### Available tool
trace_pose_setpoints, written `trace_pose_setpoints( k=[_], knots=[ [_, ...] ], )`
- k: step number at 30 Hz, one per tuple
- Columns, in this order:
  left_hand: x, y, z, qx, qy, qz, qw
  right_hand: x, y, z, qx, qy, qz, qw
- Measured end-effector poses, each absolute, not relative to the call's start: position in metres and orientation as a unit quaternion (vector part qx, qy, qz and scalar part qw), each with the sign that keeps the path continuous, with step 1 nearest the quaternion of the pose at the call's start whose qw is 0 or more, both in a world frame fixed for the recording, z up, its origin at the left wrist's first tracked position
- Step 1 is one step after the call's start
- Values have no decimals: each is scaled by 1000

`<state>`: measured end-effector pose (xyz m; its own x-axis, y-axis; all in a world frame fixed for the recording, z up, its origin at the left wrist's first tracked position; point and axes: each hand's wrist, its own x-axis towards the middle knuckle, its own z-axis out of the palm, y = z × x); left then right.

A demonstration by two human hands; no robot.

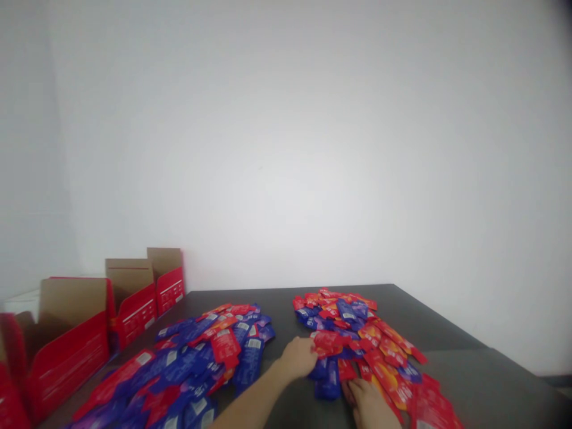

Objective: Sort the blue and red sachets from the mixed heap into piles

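Note:
My left hand (301, 356) reaches in from the lower middle to the left edge of the right-hand pile of packets. Its fingers are curled closed at a red packet (329, 344); the fingertips are partly hidden. Lower right, my right hand (369, 402) lies at the near edge of the same pile, fingers bent and slightly apart, with nothing visible in them. Between the hands lie a blue packet (328, 379) and a small red packet (347, 369). Orange-and-red packets (388, 376) spread beyond the right hand.
A second heap of blue and red packets (187, 363) covers the left part of the dark table (286, 316). Several open red cardboard boxes (71, 363) stand in a row along the left edge. A white wall (286, 149) rises behind the table.

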<state>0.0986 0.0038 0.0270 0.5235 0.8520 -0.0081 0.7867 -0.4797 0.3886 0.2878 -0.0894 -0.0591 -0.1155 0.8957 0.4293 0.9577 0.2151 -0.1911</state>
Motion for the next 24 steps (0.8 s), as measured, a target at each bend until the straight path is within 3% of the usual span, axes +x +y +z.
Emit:
trace_pose_setpoints(
  k=[6,12,20,24],
  knots=[
    [86,-5,14,874,454,108,137,272,-106,-29,-601,-755,-73,251],
    [95,-28,2,862,486,125,74,253,-107,-22,-495,-856,8,148],
    [61,-72,-8,869,467,159,27,267,-99,-33,-634,-759,-15,145],
    [43,-90,-13,884,445,142,29,277,-97,-31,-658,-726,-33,199]
  ],
)
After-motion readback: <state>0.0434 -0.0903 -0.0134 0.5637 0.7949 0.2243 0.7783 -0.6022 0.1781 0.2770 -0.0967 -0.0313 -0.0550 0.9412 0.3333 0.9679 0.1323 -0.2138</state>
